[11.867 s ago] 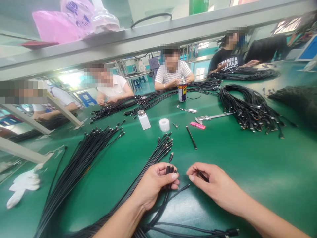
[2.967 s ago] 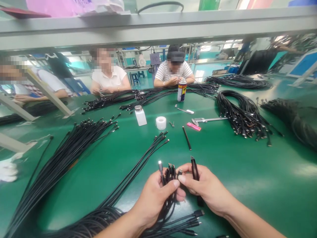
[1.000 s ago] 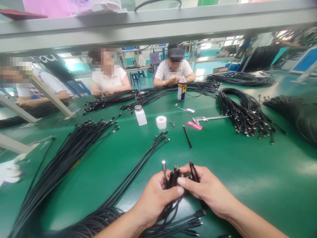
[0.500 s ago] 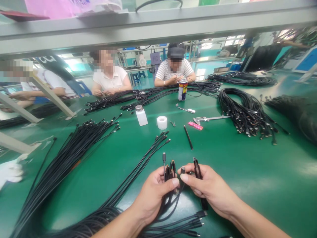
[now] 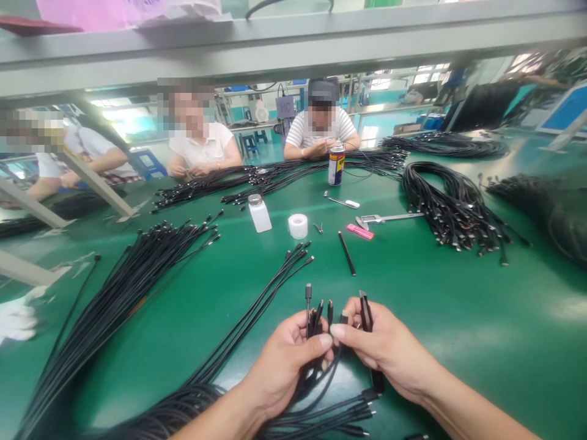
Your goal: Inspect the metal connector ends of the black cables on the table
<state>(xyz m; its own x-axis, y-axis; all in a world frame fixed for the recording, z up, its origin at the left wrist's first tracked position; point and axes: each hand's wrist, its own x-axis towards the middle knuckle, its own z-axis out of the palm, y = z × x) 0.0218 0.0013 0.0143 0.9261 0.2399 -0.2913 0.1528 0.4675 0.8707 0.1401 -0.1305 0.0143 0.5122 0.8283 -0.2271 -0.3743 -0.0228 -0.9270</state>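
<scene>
My left hand [image 5: 296, 354] is closed round a small bunch of black cables [image 5: 316, 327], their connector ends pointing up above the thumb. One USB-type plug [image 5: 309, 292] rises higher than the others. Close beside it, my right hand [image 5: 373, 342] pinches one cable's connector [image 5: 343, 318] between thumb and finger. The same hand also keeps a black utility knife [image 5: 365, 311] upright against the palm, its lower end showing below the fingers. More cable ends [image 5: 358, 409] lie on the green table under my hands.
Large cable bundles [image 5: 114, 293] lie at left, with others [image 5: 452, 208] at right. Ahead are a white bottle [image 5: 260, 215], tape roll [image 5: 298, 227], black pen [image 5: 347, 253], caliper [image 5: 385, 219], pink case [image 5: 360, 231] and spray can [image 5: 336, 165]. Several people sit opposite, under a shelf beam [image 5: 293, 52].
The connectors in my left hand have spread slightly, one now standing apart near my right thumb. The connector in my right hand has shifted slightly right. The knife stays in that hand.
</scene>
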